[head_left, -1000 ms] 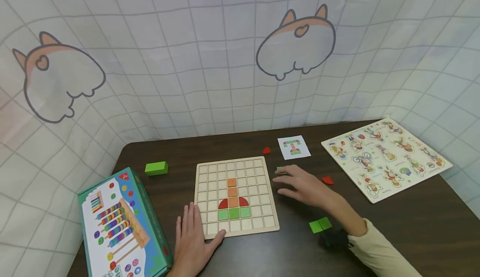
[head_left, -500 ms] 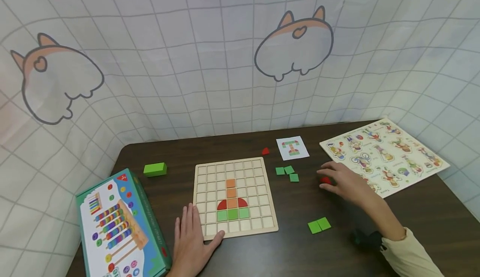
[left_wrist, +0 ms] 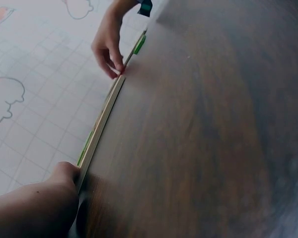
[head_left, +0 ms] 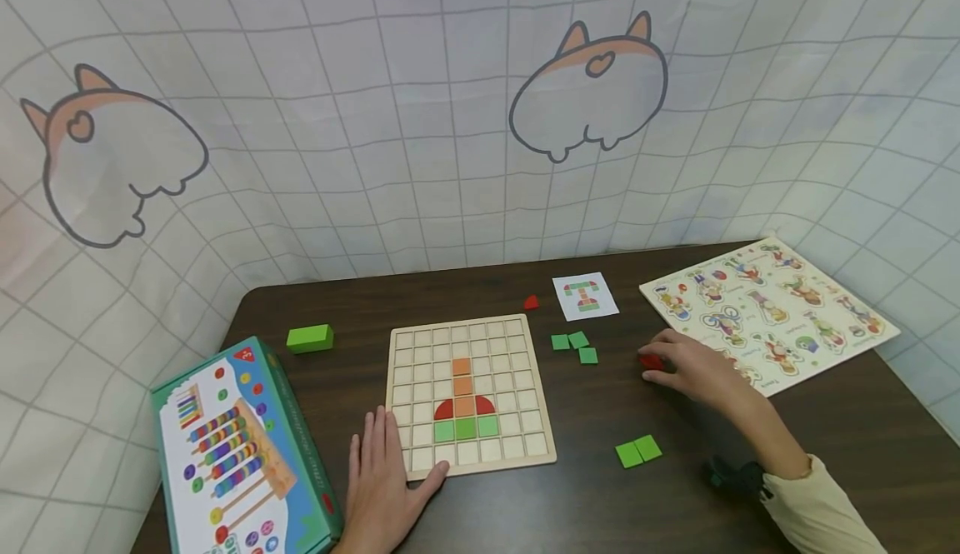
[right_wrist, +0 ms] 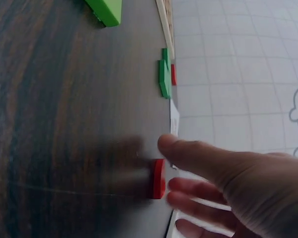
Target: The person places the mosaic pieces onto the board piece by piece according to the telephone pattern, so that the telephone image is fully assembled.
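My left hand [head_left: 384, 487] lies flat at the near left corner of a wooden grid board [head_left: 510, 387], fingers along its edge and thumb on the front rim. Orange squares, green squares and two red quarter-round pieces form a figure in the board's cells. On the right, my right hand [head_left: 693, 366] is at a red piece [right_wrist: 159, 178] lying on the table. In the right wrist view its thumb and fingers stand around this piece with a small gap, without a visible grip. The hand partly hides the piece in the head view.
Dark green tiles [head_left: 588, 356] and light green pieces [head_left: 637, 451] lie right of the board. Behind are another red piece [head_left: 532, 302] and a pattern card [head_left: 586, 296]. A picture board [head_left: 750, 354] stands far right; a toy box [head_left: 243, 454] and green block [head_left: 310, 338] are left.
My right hand has moved right, from above the dark green tiles to the red piece, and its fingers have drawn a little closer around it. The left hand stays put.
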Demonstrator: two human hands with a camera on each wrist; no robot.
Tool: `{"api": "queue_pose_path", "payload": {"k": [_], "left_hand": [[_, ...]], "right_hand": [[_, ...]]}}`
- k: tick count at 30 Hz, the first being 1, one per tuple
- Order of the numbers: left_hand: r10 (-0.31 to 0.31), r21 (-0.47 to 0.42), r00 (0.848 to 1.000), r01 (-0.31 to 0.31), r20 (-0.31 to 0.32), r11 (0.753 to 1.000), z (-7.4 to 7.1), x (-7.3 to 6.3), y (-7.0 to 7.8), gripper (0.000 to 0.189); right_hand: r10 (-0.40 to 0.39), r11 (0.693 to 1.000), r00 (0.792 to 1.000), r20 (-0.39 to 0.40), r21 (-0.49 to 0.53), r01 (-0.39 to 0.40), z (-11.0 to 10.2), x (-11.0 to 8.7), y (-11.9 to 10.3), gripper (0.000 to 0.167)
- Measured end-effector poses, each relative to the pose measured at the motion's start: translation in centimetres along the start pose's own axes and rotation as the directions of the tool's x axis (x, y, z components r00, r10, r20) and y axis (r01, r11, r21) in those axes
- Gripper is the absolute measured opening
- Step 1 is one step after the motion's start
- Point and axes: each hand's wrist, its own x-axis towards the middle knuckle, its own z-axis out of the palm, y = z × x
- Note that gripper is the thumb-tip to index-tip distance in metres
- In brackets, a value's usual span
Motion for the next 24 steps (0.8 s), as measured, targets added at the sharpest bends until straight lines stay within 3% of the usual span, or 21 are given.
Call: {"api": "queue_pose_path", "payload": {"k": [6,11,20,24], "left_hand": [[-0.005,0.007,1.0,0.005,0.011,1.0,0.0,0.0,0.1,0.116],[-0.01,0.007,1.0,0.01,0.016,1.0,0.0,0.0,0.1,0.116],[-0.019,0.007,1.0,0.019,0.022,1.0,0.1,0.0,0.2,0.117],[-0.018,0.008,1.0,0.018,0.018,1.0,0.1,0.0,0.1,0.117]], "right_hand": [[-0.118,0.993,0.992,-0.05,0.02,0.119,0.9,0.8,-0.9,0.031],[-0.189,0.982,0.981,-0.04,0.013,0.19,1.8,2.2,-2.4,0.033],[-0.209,0.978,0.978,-0.007,-0.006,0.209,2.5,3.1,-3.9,0.005],[-0.243,0.97,0.968,-0.058,-0.04,0.241,2.7,3.4,-4.2,0.01]]}}
